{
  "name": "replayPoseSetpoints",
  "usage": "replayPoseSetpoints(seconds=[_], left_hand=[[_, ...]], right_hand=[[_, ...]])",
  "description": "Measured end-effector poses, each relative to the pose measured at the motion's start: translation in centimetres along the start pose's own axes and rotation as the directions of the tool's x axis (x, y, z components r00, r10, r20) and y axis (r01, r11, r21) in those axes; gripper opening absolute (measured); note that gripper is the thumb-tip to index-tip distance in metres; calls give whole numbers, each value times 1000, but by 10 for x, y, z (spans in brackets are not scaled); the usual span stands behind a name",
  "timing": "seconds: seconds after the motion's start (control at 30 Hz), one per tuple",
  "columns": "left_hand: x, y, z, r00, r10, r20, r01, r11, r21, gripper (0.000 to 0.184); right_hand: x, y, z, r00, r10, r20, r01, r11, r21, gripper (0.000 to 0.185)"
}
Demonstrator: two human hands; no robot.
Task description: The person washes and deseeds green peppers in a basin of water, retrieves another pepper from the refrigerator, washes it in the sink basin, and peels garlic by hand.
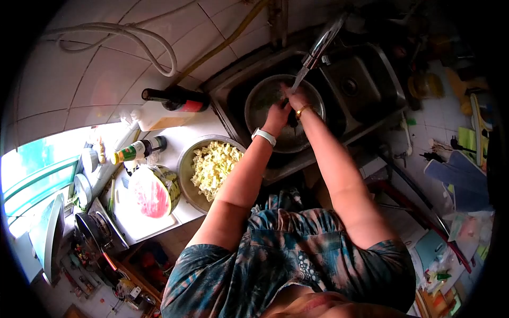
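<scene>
Water runs from the chrome faucet (pixel 318 50) onto both hands, inside a round metal basin (pixel 256 95) that stands in the left sink bowl. My left hand (pixel 277 117), with a white watch on its wrist, is closed around something dark, too small and shadowed to name. Just above and touching it, my right hand (pixel 297 98) has its fingers bent together under the stream; what they hold is hidden. A gold bracelet (pixel 303 110) circles the right wrist. Some greenish pieces (pixel 263 103) show dimly in the basin.
Left of the sink sits a metal bowl (pixel 185 172) of chopped pale cabbage (pixel 212 167). Beside it are a cut watermelon (pixel 154 193), a sauce bottle (pixel 139 149) and a dark bottle (pixel 177 99) lying down. A second sink bowl (pixel 352 79) is at right.
</scene>
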State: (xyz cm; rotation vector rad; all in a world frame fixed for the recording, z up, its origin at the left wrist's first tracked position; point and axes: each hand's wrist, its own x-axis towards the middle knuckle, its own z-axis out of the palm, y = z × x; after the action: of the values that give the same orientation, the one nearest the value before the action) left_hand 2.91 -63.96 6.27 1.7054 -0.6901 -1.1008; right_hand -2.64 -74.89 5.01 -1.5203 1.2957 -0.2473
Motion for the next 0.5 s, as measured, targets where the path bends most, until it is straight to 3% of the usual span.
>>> replayPoseSetpoints(seconds=[0.03, 0.07, 0.13, 0.27, 0.3, 0.33, 0.37, 0.4, 0.43, 0.5], left_hand=[[-6, 11, 0, 988, -153, -3, 153, 986, -71, 46], [-3, 0, 4, 988, -153, -1, 153, 986, -71, 46], [3, -35, 14, 963, 88, -253, -116, 989, -95, 47], [-2, -26, 15, 949, 26, -314, -45, 998, -53, 50], [3, -30, 17, 964, -143, -225, 64, 943, -327, 50], [6, -34, 18, 955, -282, -93, 182, 804, -566, 50], [1, -16, 17, 955, -282, -95, 181, 804, -567, 50], [-11, 19, 15, 934, -296, 200, 328, 488, -809, 46], [-18, 39, 13, 865, -184, 466, 488, 100, -867, 43], [4, -7, 17, 899, -135, 417, 426, 53, -903, 38]], right_hand=[[0, -5, 1, 1000, -1, -1, 1, 1000, 1, 37], [-5, -16, -2, 999, 16, 44, -19, 998, 53, 41], [-16, -31, -10, 996, 33, 89, -42, 994, 104, 45], [-38, -28, -19, 954, -299, -2, 295, 939, 176, 35], [-43, -24, -21, 910, -410, -57, 413, 888, 204, 30], [-48, -19, -23, 910, -410, -56, 412, 888, 203, 30], [-55, -20, -26, 866, -490, -95, 499, 841, 207, 26], [-63, -20, -28, 814, -564, -135, 580, 787, 208, 22], [-74, -21, -29, 815, -563, -135, 579, 788, 208, 22], [-93, -22, -30, 808, -588, 16, 581, 803, 132, 16]])
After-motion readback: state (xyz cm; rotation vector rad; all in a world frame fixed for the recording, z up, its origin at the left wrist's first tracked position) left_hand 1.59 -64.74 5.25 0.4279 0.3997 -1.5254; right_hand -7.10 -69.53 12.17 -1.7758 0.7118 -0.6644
